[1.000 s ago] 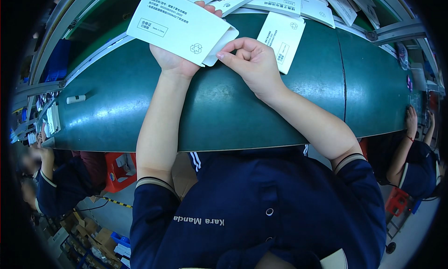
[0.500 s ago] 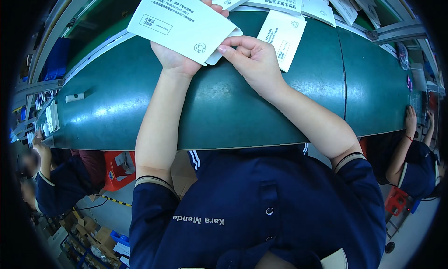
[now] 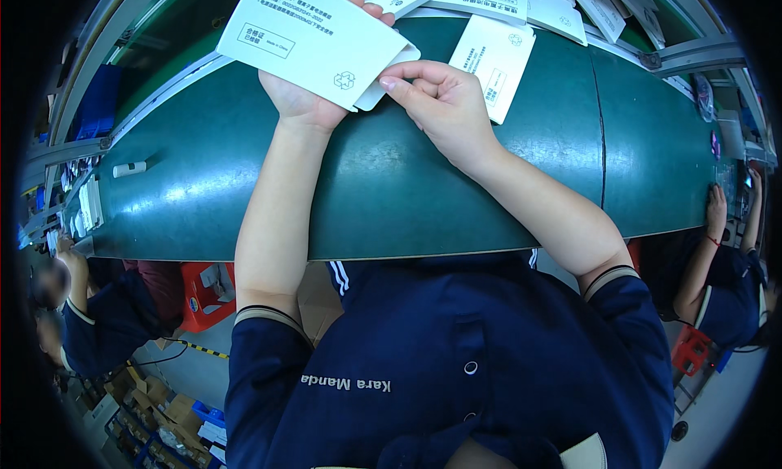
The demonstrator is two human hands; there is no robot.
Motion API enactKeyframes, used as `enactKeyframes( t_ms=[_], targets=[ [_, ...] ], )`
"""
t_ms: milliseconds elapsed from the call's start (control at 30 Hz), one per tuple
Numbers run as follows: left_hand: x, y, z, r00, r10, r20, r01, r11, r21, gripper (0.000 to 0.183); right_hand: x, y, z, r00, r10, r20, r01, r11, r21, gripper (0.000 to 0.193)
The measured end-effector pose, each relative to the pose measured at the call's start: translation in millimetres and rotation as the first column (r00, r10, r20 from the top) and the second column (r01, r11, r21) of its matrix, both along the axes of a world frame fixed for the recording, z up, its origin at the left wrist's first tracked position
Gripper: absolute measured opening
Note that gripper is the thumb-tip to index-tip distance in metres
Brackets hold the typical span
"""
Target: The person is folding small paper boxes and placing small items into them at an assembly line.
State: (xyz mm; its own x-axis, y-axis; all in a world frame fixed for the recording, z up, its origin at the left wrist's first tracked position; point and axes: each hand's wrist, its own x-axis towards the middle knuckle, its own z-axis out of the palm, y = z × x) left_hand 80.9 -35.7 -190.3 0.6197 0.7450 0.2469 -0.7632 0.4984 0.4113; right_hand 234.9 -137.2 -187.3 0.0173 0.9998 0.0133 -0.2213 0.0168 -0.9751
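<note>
At eleven o'clock the left hand (image 3: 303, 103) grips a flat white carton (image 3: 314, 46) from beneath while the right hand (image 3: 444, 103) pinches its end flap (image 3: 371, 98), seemingly adjusting it, the next move calling for steady support.

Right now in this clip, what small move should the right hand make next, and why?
Probably the right hand should press the end flap in toward the white box: the flap juts out past the box's right end, thumb and forefinger are at its edge, and the left hand supports the box from underneath.
</note>
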Motion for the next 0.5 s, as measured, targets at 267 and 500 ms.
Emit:
enactKeyframes(
  t_ms=[267,500],
  targets=[
    [-1.5,5.0,-0.9,1.0,-0.023,0.012,0.023,1.0,0.009,0.091,-0.2,-0.1,1.1,1.0,-0.004,0.005,0.004,1.0,0.007,0.015],
    [-5.2,6.2,-0.1,1.0,0.006,-0.024,-0.006,0.999,0.032,0.092,-0.7,-1.2,1.1,1.0,0.002,-0.025,-0.002,1.0,0.0,0.015]
  ],
)
